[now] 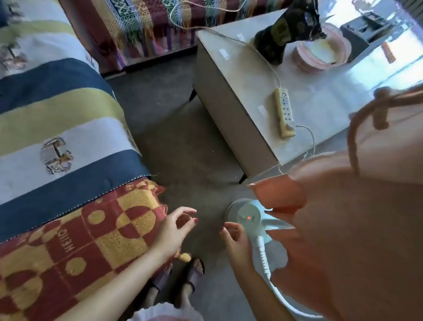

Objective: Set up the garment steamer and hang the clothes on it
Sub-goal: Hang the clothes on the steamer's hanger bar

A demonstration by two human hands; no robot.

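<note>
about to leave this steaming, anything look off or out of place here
One thing: the power strip lies at the table edge, its cable dangling off toward the floor, an easy snag. The pink garment hangs over the steamer base, whose red light is lit.

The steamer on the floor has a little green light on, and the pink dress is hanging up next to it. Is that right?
Almost. The little light on the steamer is red, not green; the head view shows it glowing on the round base on the floor. The rest is right: the pink dress hangs up next to it.
</note>
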